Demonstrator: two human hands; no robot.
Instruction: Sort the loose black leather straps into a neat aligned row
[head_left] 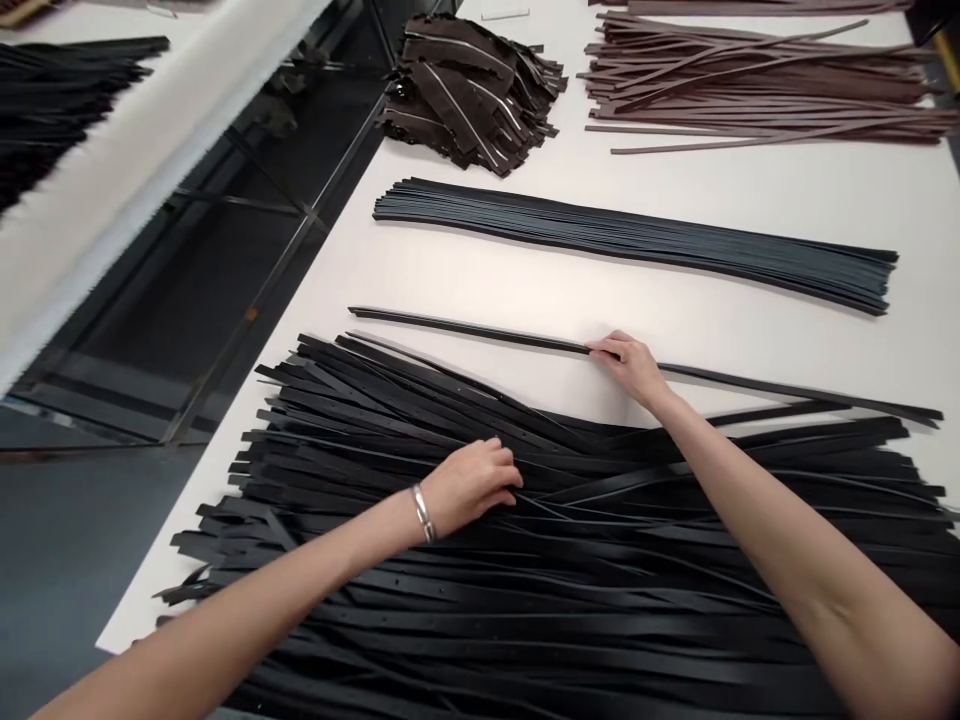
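Observation:
My right hand (628, 365) pinches a thin stack of long black strips (480, 332) near its middle. They look like leather straps and lie along the white table, just beyond a wide loose pile of similar black straps (450, 600). Over the middle of that pile is my left hand (476, 480), a silver bracelet on its wrist. Its fingers are half bent and apart, with nothing visible in them; whether the fingertips touch the straps I cannot tell. Farther back, a neat bundle of black straps (630, 235) lies flat with its edges up.
Dark brown pieces with zipper-like silver lines (465, 90) are heaped at the table's back left. Brownish-purple strips (720, 80) lie at the back right. Past the left edge of the white table (315, 280) is a gap, then another white surface (142, 160) with black strips.

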